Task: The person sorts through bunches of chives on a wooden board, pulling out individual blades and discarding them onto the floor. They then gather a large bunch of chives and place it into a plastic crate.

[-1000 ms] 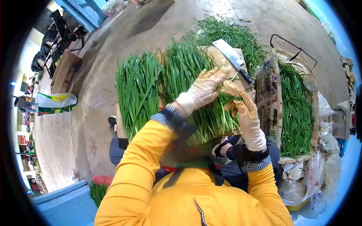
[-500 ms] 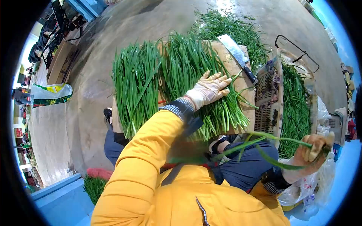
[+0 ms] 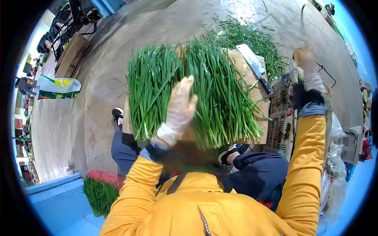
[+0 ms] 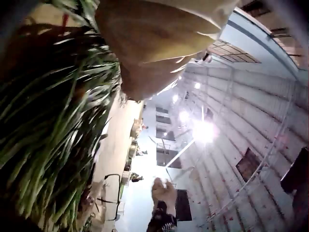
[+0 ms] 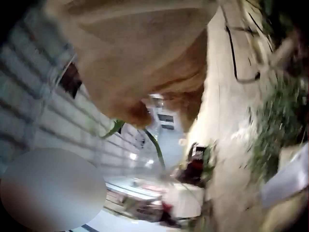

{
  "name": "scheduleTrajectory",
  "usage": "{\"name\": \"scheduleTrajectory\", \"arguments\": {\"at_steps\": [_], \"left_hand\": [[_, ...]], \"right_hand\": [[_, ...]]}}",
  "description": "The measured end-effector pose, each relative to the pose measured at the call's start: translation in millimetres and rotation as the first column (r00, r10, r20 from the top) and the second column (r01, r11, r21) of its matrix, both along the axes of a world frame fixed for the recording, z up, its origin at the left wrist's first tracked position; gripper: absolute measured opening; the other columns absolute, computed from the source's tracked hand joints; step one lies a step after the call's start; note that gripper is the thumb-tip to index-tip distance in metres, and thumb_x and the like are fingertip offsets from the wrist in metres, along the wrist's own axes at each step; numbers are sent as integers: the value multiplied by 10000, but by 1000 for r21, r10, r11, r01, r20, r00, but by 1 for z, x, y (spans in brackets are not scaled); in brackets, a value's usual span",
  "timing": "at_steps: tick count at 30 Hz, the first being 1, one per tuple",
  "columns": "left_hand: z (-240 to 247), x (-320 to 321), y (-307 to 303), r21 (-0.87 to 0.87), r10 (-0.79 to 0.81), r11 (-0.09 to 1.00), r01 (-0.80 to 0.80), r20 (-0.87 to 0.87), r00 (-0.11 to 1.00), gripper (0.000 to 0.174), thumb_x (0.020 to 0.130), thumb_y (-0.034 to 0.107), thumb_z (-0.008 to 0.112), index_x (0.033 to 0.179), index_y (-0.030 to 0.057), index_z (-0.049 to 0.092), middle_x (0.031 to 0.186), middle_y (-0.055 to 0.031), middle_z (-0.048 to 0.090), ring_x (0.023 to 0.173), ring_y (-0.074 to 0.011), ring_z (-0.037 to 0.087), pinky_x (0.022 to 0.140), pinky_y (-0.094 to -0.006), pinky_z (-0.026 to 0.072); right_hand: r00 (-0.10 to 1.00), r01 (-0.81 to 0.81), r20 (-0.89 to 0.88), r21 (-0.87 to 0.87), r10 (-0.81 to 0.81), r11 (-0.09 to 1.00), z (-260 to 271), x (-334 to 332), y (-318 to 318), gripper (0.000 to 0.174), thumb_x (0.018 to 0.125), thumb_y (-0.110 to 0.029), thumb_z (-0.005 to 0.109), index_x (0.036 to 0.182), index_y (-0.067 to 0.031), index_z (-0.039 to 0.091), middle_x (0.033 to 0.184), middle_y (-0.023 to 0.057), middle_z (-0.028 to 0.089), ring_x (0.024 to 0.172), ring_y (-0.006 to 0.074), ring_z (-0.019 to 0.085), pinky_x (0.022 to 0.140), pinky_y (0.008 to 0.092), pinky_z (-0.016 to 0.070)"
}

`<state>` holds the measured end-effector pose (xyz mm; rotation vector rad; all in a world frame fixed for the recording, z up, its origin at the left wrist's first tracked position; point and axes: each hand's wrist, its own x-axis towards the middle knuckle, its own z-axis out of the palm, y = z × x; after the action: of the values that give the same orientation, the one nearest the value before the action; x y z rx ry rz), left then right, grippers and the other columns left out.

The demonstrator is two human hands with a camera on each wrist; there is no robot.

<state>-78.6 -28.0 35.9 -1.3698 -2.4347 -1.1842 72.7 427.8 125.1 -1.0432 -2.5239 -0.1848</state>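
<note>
Two bunches of long green garlic chives lie side by side on a wooden board: the left bunch point(image 3: 151, 86) and the right bunch point(image 3: 218, 90). My gloved left hand point(image 3: 179, 108) is over the gap between them, fingers straight and pointing away from me. Its glove point(image 4: 159, 43) fills the top of the left wrist view, with chives close beside it. Raised out to the right over the crate, my gloved right hand point(image 3: 309, 65) is blurred by motion. Its fingers curl round a few chive leaves point(image 5: 155, 147), whose ends stick out in the right wrist view.
A cleaver point(image 3: 252, 61) lies on the board's point(image 3: 263, 112) far right corner. Beyond it, a heap of loose green leaves point(image 3: 252, 41) covers the floor. A plastic crate point(image 3: 280, 114) stands right of the board. A cardboard box point(image 3: 73, 55) is at the far left.
My right hand left the right bunch, swung down to the right with leaves trailing, then rose to the upper right. My left hand moved left, off the right bunch to the gap.
</note>
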Motion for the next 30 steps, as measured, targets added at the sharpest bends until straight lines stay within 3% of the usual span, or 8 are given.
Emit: {"name": "scheduleTrajectory", "arguments": {"at_steps": [3, 4, 7, 11, 15, 19, 23, 30], "left_hand": [[-33, 37, -12, -103, 204, 977, -189, 161, 966, 792, 910, 313, 660, 1496, 0, 229, 1506, -217, 321, 1381, -386, 315, 1145, -437, 246], [-36, 49, -12, -150, 211, 970, -189, 149, 966, 838, 906, 385, 648, 1504, 2, 203, 1519, -225, 288, 1394, -401, 277, 1153, -452, 219], [-37, 68, 5, -230, 180, 962, -147, 133, 975, 939, 857, 415, 677, 1539, 53, 144, 1559, -250, 169, 1432, -430, 165, 1171, -478, 156], [-33, 48, 7, -417, 82, 909, -10, 155, 985, 908, 803, 253, 673, 1556, 214, 166, 1574, -255, 136, 1435, -438, 182, 1179, -470, 149], [2, 37, -8, -447, 142, 889, -102, 58, 988, 870, 795, 156, 654, 1546, 225, 220, 1589, -201, 167, 1459, -400, 156, 1197, -429, 92], [26, 35, 32, -133, -73, 990, 45, -218, 973, 751, 875, 153, 590, 1541, 202, 248, 1611, -108, 160, 1485, -296, 133, 1205, -412, 81], [-5, 22, 84, -560, -452, 757, 336, -77, 889, 664, 964, 370, 485, 1544, 259, 183, 1600, -96, 199, 1459, -318, 214, 1179, -498, 161], [-43, 14, 86, -545, -469, 762, 349, -94, 878, 664, 960, 407, 462, 1540, 262, 172, 1604, -85, 179, 1454, -324, 225, 1166, -534, 181]], "right_hand": [[975, -146, -202, -270, 92, 952, -32, 6, -116, 418, 888, -191, 615, 1262, -18, 544, 1019, 127, 687, 838, 317, 661, 866, 433, 498], [923, -352, -363, -658, 128, 666, -3, 3, -191, 417, 892, -183, 622, 1275, -33, 548, 1057, 101, 672, 876, 274, 657, 894, 407, 486], [598, -801, -248, -169, 762, 574, -118, 15, -280, 446, 920, -29, 502, 1365, -51, 475, 1193, 151, 616, 947, 269, 646, 787, 342, 547], [723, -494, 270, -441, 636, 749, -89, 35, -303, 394, 836, -49, 578, 1226, -106, 592, 936, 109, 645, 854, 304, 661, 686, 363, 548], [749, -625, -232, -558, 621, 546, -91, 61, -268, 223, 812, -11, 614, 1004, -106, 675, 860, 122, 631, 820, 322, 641, 712, 392, 517], [787, -537, -107, -605, 608, 588, -68, 54, -277, 217, 824, -9, 609, 1006, -113, 667, 854, 110, 610, 791, 322, 630, 692, 396, 512], [802, -527, -28, -505, 597, 684, -72, 66, -298, 161, 854, -66, 592, 981, -113, 679, 837, 116, 628, 782, 324, 638, 688, 414, 516], [387, -219, -399, -916, 831, -337, 43, 124, -281, 221, 793, -42, 714, 1014, -40, 706, 912, 85, 705, 858, 241, 671, 787, 328, 529]]}}
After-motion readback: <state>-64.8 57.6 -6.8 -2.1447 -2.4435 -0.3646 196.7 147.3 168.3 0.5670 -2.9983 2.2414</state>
